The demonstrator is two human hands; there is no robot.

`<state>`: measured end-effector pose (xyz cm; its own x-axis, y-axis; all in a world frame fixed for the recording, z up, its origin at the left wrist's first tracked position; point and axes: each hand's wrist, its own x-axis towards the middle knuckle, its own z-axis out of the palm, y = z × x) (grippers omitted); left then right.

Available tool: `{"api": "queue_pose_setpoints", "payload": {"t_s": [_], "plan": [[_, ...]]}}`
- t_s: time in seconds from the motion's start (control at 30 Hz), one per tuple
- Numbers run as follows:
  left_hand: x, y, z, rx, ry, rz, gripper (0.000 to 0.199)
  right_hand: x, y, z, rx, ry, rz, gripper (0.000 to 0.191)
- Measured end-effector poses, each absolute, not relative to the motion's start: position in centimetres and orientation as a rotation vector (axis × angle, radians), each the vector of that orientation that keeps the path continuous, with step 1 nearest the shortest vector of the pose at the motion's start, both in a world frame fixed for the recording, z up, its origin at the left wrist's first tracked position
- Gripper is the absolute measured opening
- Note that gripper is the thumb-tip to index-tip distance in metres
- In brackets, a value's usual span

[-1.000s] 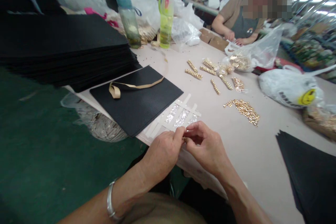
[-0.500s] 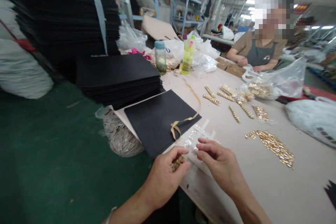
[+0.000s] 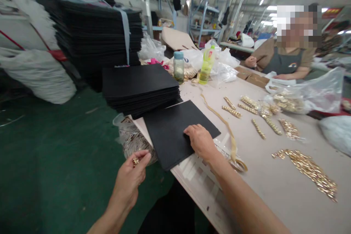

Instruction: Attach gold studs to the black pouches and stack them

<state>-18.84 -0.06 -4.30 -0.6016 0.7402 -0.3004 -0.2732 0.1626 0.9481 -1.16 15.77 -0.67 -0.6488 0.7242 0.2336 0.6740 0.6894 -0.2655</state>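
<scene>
My left hand (image 3: 130, 175) is beyond the table's front left edge, over the floor. Its thumb and fingers close round a gold chain (image 3: 135, 161), of which only a small bit shows. My right hand (image 3: 201, 139) rests on a flat black sheet (image 3: 175, 126), fingertips against its upper face and nothing seen in its grasp. The sheet overhangs the table edge. Right of it, a tan ribbon (image 3: 223, 121) runs along the table and ends in a loop beside my right forearm. Clear plastic and white strips (image 3: 201, 170) lie partly under that forearm.
A stack of black sheets (image 3: 139, 86) stands behind. Gold chain lengths (image 3: 258, 128) and a larger gold pile (image 3: 311, 172) lie on the right. A jar (image 3: 178, 67) and a yellow-green bottle (image 3: 206, 66) stand farther back. Across the table sits a person (image 3: 287, 60).
My left hand has moved left off the table edge with the gold chain. My right hand has gone onto the black sheet. The tan ribbon has shifted off the sheet to the right.
</scene>
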Motion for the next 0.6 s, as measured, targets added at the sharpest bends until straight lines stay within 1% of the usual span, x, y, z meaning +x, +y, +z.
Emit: {"api": "queue_pose_setpoints", "payload": {"t_s": [0.1, 0.33, 0.43, 0.53, 0.6], "plan": [[-18.9, 0.1, -4.4, 0.447, 1.627, 1.501, 0.053, 0.0, 14.5, -0.7, -1.067, -2.679, 0.173, 0.026], [-16.7, -0.8, -4.7, 0.524, 1.567, 1.431, 0.042, 7.0, 8.2, 0.2, -1.117, -2.677, 0.458, 0.023], [-15.9, -1.1, -4.5, 0.685, 1.489, 1.357, 0.035, 9.7, 6.2, -0.3, -1.165, -2.576, 0.575, 0.024], [-15.0, -1.0, -3.2, 0.846, 1.375, 1.325, 0.026, 11.8, 5.2, -0.6, -1.226, -2.385, 0.719, 0.019], [-14.1, -0.9, -2.0, 0.898, 1.236, 1.236, 0.027, 13.0, 4.8, -0.2, -1.296, -2.239, 0.77, 0.016]]}}
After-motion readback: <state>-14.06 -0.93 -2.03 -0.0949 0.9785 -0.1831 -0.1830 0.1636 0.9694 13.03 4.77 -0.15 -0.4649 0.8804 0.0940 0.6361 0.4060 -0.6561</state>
